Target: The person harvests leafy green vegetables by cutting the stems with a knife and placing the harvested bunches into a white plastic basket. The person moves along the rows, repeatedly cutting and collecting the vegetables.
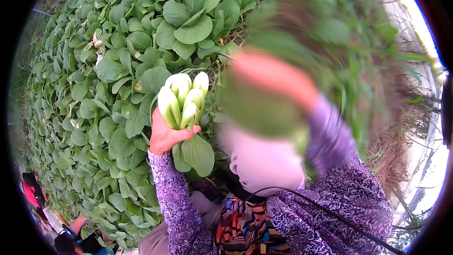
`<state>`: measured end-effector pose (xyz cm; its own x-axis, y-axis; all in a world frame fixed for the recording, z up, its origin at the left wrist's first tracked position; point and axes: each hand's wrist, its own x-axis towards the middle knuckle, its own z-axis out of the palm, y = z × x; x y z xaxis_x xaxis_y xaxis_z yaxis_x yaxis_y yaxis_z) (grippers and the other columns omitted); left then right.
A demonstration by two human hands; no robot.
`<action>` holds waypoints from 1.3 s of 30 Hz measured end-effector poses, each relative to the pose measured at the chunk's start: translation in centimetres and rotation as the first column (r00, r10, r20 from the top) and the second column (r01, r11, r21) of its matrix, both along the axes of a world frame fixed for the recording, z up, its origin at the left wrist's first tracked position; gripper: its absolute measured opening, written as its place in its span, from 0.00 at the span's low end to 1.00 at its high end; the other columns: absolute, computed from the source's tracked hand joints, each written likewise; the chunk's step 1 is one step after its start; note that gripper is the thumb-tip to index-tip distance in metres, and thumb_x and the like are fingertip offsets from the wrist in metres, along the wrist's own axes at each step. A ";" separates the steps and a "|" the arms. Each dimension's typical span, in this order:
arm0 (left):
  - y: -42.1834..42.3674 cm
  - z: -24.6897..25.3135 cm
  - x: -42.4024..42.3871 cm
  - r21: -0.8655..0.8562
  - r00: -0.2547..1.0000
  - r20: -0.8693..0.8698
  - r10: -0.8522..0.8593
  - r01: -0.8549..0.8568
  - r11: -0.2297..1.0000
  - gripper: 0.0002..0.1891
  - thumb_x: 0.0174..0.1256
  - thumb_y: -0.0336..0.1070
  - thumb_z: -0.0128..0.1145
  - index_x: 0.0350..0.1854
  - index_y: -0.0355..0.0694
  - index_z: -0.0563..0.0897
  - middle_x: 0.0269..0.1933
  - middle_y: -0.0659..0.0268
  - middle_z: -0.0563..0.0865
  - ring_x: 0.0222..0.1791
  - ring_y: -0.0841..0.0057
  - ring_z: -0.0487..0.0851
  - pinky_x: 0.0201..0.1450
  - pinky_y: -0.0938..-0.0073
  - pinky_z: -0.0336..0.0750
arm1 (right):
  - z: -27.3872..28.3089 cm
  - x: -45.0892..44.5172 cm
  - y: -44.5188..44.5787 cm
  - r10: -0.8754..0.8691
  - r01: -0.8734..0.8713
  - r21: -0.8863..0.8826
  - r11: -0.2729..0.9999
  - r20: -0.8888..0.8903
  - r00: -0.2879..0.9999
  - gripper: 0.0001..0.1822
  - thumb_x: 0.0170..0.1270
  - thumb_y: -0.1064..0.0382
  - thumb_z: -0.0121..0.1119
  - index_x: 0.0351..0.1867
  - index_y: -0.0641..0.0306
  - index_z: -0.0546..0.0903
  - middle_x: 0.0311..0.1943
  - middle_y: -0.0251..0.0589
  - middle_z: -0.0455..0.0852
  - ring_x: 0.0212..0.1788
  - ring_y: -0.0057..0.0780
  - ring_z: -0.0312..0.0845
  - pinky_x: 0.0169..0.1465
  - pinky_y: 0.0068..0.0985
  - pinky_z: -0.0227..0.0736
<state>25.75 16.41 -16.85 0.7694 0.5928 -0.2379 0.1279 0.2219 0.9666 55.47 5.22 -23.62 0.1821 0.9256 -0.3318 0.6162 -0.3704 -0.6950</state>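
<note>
My left hand (168, 136) grips several bok choy heads (184, 101) in a bunch. Their pale, thick stalk bases point up, away from my body, and broad green leaves (196, 154) hang below the thumb. To the right, my right hand (277, 76) is strongly blurred by motion, so its fingers cannot be made out. A thin dark line (226, 56) shows just beyond its fingertip end; whether it is a tool in the hand is unclear. Under that hand a green blur hides the ground and part of my pale trouser leg (265, 163).
A dense bed of bok choy (106, 113) spreads in front and to the left, some leaves yellowed. Dry grass (391, 159) and pale sheeting (421, 120) border the right. A dark cable (318, 207) crosses my clothing. Another person's arm (78, 224) shows at lower left.
</note>
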 end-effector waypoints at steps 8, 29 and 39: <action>0.9 2.5 8.5 0.598 0.901 -0.405 -0.157 0.391 0.699 0.42 0.28 0.30 0.66 0.58 0.37 0.70 0.54 0.55 0.77 0.51 0.62 0.79 0.57 0.68 0.71 | -3.4 1.5 -0.7 0.140 -0.104 0.335 0.936 -0.083 0.987 0.14 0.63 0.57 0.56 0.36 0.69 0.74 0.24 0.53 0.74 0.29 0.44 0.71 0.33 0.38 0.65; 5.0 -5.1 12.4 0.678 0.748 -0.663 0.029 0.583 0.448 0.46 0.30 0.32 0.65 0.65 0.47 0.67 0.63 0.46 0.69 0.44 0.52 0.81 0.47 0.63 0.77 | -2.3 3.1 -3.5 -0.096 0.147 0.286 0.947 -0.183 0.978 0.10 0.64 0.61 0.58 0.37 0.68 0.76 0.26 0.47 0.75 0.27 0.36 0.70 0.30 0.31 0.64; 4.4 -6.2 12.0 0.642 0.749 -0.662 0.004 0.565 0.518 0.46 0.30 0.34 0.64 0.65 0.47 0.67 0.62 0.44 0.70 0.44 0.54 0.82 0.49 0.63 0.76 | -14.4 4.1 3.3 -0.192 0.160 0.719 0.676 -0.038 0.981 0.12 0.63 0.60 0.58 0.29 0.66 0.73 0.21 0.45 0.69 0.22 0.42 0.65 0.28 0.37 0.60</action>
